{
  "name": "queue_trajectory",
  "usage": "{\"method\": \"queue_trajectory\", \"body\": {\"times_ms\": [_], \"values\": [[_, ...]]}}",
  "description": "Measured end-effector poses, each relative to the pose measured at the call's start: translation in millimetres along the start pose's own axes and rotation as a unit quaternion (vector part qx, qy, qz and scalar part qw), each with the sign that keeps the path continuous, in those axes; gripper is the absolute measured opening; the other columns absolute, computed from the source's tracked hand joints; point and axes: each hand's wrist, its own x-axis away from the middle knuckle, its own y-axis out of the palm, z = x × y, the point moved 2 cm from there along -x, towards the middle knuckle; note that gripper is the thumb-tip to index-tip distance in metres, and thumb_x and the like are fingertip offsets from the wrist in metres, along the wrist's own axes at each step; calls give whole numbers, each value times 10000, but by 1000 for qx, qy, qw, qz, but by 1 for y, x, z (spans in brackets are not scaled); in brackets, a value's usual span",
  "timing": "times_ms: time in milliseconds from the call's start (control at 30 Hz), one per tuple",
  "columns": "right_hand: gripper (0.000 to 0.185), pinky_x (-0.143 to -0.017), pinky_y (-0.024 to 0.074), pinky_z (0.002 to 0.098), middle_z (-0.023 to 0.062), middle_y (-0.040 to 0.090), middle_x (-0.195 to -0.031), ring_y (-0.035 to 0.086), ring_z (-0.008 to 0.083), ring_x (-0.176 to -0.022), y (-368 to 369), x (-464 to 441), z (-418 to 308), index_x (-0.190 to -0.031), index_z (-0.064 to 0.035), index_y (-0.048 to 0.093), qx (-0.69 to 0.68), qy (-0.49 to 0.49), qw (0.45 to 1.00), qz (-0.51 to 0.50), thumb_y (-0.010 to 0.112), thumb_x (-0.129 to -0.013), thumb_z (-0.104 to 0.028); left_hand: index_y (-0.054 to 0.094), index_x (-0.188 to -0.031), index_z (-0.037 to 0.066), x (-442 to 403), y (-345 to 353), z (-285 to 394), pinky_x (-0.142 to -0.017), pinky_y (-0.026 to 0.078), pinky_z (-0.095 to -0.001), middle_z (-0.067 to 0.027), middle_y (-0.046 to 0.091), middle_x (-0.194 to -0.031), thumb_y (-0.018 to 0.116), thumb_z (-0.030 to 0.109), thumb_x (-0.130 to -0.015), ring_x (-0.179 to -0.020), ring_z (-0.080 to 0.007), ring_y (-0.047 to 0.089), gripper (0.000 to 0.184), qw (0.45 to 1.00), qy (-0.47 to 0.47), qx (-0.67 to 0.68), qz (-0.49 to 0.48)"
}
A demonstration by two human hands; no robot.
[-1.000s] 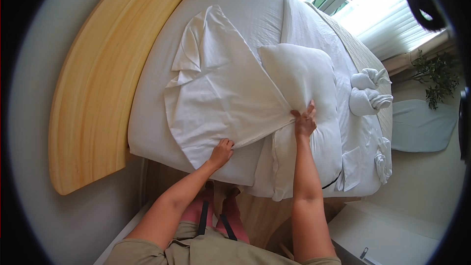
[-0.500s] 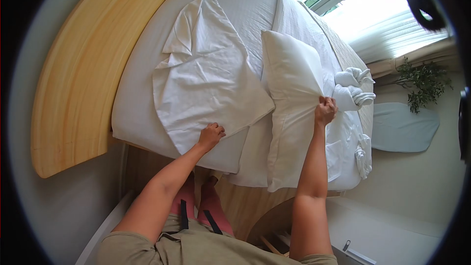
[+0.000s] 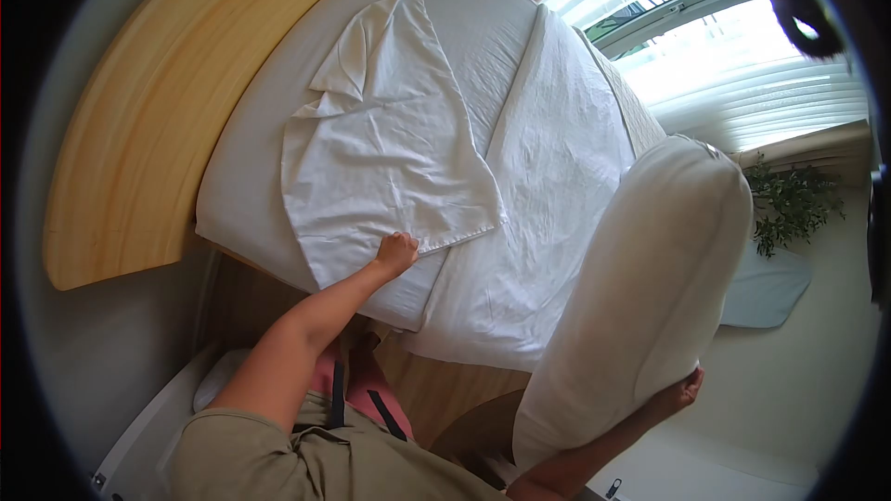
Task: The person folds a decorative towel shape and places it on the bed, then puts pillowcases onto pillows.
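A white pillowcase (image 3: 385, 153) lies spread and wrinkled on the bed's white sheet. My left hand (image 3: 398, 251) is closed on its near hem. A plump white pillow (image 3: 645, 288) is raised off the bed on the right, standing on end and leaning against my right forearm. My right hand (image 3: 682, 391) grips the pillow's outer side with curled fingers; part of the grip is hidden. Beneath and beside the pillow, a folded-back white cover (image 3: 548, 139) runs across the bed.
A curved wooden headboard (image 3: 139, 121) borders the bed at left. A bright window (image 3: 715, 56) with curtains is at upper right. A leafy plant (image 3: 798, 204) and a pale blue-grey rounded piece (image 3: 766, 288) are beyond the pillow. Wooden floor (image 3: 418, 380) lies below.
My right hand has lifted the pillow off the bed and swung it right and towards me; it now covers the rolled towels. My left hand has closed on the pillowcase hem.
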Motion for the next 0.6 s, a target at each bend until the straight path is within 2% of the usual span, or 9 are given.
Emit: {"method": "queue_trajectory", "body": {"times_ms": [100, 167, 267, 367, 400, 433, 500, 533, 600], "values": [[240, -666, 409, 207, -18, 490, -695, 463, 67, -668, -43, 22, 3, -737, -67, 465, -64, 32, 997, 0, 449, -957, -161, 672, -668, 39, -12, -20, -7, -666, 532, -388, -161, 654, -746, 662, 228, -649, -756, -260, 653, 191, 976, -135, 156, -63], [280, -627, 382, 200, -31, 430, -651, 426, 59, -633, -53, 42, 4, -702, -77, 409, -59, 53, 997, 5, 441, -962, -176, 683, -652, 24, -17, -29, -14, -592, 530, -324, -135, 663, -683, 686, 213, -639, -651, -209, 656, 189, 972, -160, 168, -42], [282, -591, 338, 187, -31, 427, -635, 401, 52, -621, -52, 71, 11, -698, -69, 410, -75, 73, 978, -180, 415, -965, -159, 668, -661, -20, -22, -44, -20, -415, 445, -221, -64, 622, -579, 705, 92, -623, -431, -110, 549, 124, 827, -291, 461, -136], [248, -561, 277, 187, -35, 406, -636, 333, 50, -601, -28, 103, 7, -702, -52, 433, -16, 56, 969, -241, 396, -947, -76, 660, -617, -14, -26, -43, -25, -412, 444, -227, -64, 616, -565, 704, 77, -620, -441, -107, 551, 101, 798, -296, 495, -177], [240, -566, 295, 201, -41, 418, -640, 347, 54, -610, -26, 108, 11, -714, -48, 451, 39, 27, 960, -277, 401, -947, -73, 652, -577, -6, -24, -43, -24, -459, 479, -275, -93, 622, -556, 708, 116, -605, -468, -168, 586, 137, 866, -249, 407, -151], [213, -560, 311, 222, -18, 433, -630, 368, 66, -611, -24, 114, 19, -733, -24, 462, 58, 16, 952, -299, 416, -937, -69, 652, -577, -6, -21, -41, -21, -459, 479, -275, -93, 622, -556, 708, 116, -605, -468, -168, 586, 137, 867, -251, 404, -149], [189, -544, 320, 243, 27, 443, -605, 389, 79, -598, -21, 120, 12, -734, -6, 464, 110, 3, 934, -341, 442, -916, -54, 652, -565, 8, -22, -36, -18, -554, 514, -332, -142, 631, -585, 709, 169, -588, -539, -248, 623, 173, 977, -86, 185, -61], [189, -544, 320, 243, 27, 443, -605, 389, 79, -598, -22, 121, 14, -734, -6, 464, 109, 5, 934, -342, 442, -916, -54, 678, -643, 21, -21, -29, -20, -635, 521, -359, -173, 634, -634, 696, 210, -588, -611, -293, 637, 197, 969, -103, 208, -83], [152, -466, 308, 291, 89, 435, -531, 383, 166, -464, -28, 124, 17, -707, -13, 473, 154, -19, 920, -361, 472, -859, -7, 685, -675, 21, -18, -15, -21, -626, 523, -358, -170, 638, -640, 695, 210, -593, -599, -287, 636, 206, 977, -86, 194, -31]]}}
